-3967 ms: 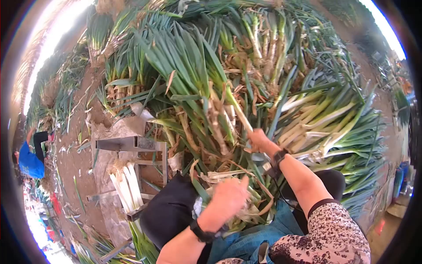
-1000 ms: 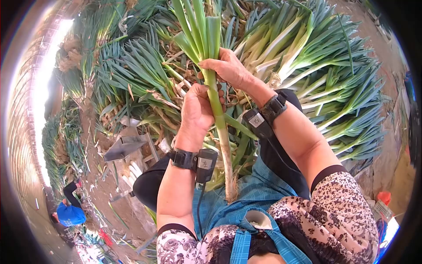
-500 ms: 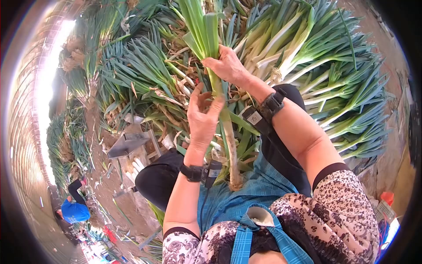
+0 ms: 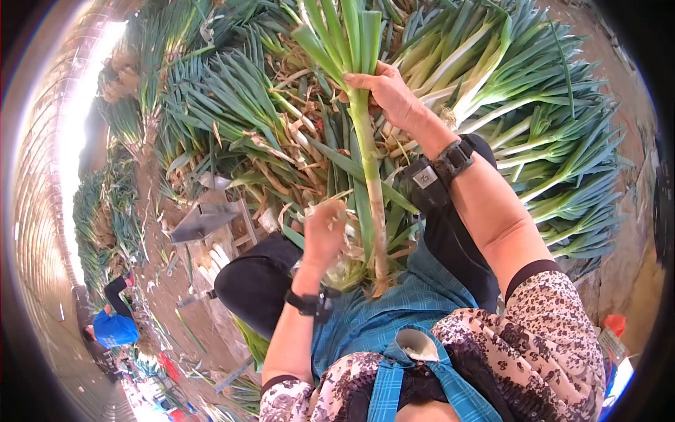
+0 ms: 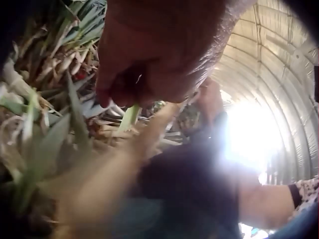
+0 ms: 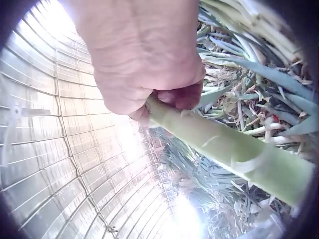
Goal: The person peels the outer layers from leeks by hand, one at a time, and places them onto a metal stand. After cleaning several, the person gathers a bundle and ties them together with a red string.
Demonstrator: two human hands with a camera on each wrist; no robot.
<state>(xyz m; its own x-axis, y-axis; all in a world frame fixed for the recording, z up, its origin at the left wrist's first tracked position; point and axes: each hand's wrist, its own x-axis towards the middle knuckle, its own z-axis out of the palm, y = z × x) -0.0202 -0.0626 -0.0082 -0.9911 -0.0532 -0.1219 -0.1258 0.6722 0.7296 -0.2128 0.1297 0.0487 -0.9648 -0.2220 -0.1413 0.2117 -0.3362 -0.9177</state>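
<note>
My right hand (image 4: 390, 95) grips a large green onion (image 4: 373, 172) just below where its leaves fan out. The stalk hangs nearly upright, its root end over the blue checked apron (image 4: 422, 274). In the right wrist view, the fingers curl round the pale green stalk (image 6: 224, 142). My left hand (image 4: 325, 235), blurred, is beside the lower stalk, its fingers curled. A green strip (image 5: 129, 118) shows right below those fingers in the left wrist view; I cannot tell whether they hold it.
Trimmed green onions (image 4: 492, 105) are laid in a pile on the right. Untrimmed bunches (image 4: 232, 105) cover the ground ahead and left. A metal stand (image 4: 204, 221) is by the left knee, with white stalks (image 4: 219, 260) near it. A person in blue (image 4: 114, 327) is farther left.
Since four seconds ago, the onion has come up in front of the body. The left hand has left the upper stalk and dropped down along it. The right hand keeps its grip, shifting slightly right.
</note>
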